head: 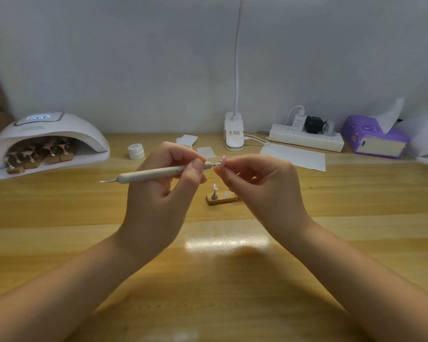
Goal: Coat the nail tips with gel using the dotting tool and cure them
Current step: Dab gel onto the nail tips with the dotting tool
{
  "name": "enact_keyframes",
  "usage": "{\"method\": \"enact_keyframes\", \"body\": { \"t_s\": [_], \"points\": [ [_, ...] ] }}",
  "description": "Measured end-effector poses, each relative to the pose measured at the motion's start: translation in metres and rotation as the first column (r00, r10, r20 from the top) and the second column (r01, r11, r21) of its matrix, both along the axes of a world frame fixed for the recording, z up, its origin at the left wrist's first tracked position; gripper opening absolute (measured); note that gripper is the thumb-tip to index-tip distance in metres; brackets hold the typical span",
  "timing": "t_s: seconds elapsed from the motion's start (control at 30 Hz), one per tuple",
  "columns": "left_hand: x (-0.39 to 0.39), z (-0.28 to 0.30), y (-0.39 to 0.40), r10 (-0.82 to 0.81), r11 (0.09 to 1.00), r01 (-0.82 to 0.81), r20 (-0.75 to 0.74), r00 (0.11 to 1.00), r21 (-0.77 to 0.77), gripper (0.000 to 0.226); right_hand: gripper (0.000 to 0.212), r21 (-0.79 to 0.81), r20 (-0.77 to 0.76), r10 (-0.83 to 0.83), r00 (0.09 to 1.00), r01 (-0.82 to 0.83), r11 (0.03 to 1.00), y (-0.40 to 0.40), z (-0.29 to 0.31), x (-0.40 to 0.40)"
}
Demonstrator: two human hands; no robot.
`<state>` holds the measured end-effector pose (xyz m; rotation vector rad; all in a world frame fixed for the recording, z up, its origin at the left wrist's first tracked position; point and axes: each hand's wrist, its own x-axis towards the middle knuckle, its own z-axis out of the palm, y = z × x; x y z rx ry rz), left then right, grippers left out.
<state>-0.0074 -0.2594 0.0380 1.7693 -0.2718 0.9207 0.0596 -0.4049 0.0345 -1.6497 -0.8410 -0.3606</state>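
My left hand (166,178) grips a beige dotting tool (153,172) near its right end, and the tool's metal tip touches a pale pink nail tip (223,161). My right hand (260,181) pinches that nail tip by its holder, above the table. Below, a small wooden stand (221,198) carries another pink nail tip (215,187) on a metal post. At the far left a white curing lamp (47,139) is lit, with several wooden stands bearing nail tips (40,154) inside. A small white gel jar (136,151) sits behind my left hand.
A clip lamp base (233,134) with a gooseneck stands at the back centre. A power strip (305,138) with chargers, a purple tissue box (373,137) and white paper sheets (294,157) lie to the right. The wooden table (208,280) stretches in front.
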Motion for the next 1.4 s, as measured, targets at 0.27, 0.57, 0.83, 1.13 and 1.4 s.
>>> {"method": "enact_keyframes", "body": {
  "t_s": [0.27,0.57,0.83,1.13,1.4],
  "points": [
    [0.0007,-0.0007,0.0001,0.004,1.000,-0.004,0.001,1.000,0.012,0.008,0.011,-0.005,0.018,-0.014,1.000,0.014,1.000,-0.0002,-0.0004,0.0003],
    [0.0011,-0.0004,0.0006,-0.012,1.000,0.012,0.015,1.000,-0.007,0.009,0.012,-0.010,0.016,-0.015,1.000,0.016,1.000,-0.0001,-0.0015,0.0012],
    [0.0011,0.0019,0.0015,-0.027,0.997,0.029,0.042,0.999,-0.071,0.008,0.011,-0.007,-0.002,-0.012,1.000,0.012,1.000,-0.0007,-0.0011,0.0005],
    [0.0005,0.0007,0.0001,-0.011,1.000,0.011,0.007,1.000,-0.014,0.010,0.012,-0.015,0.007,-0.012,1.000,0.012,1.000,0.0000,-0.0016,0.0000],
    [0.0011,-0.0007,-0.0008,0.006,1.000,-0.006,-0.003,1.000,0.019,0.006,0.014,-0.022,0.022,-0.015,1.000,0.016,1.000,0.0006,-0.0021,0.0001]
  ]
}}
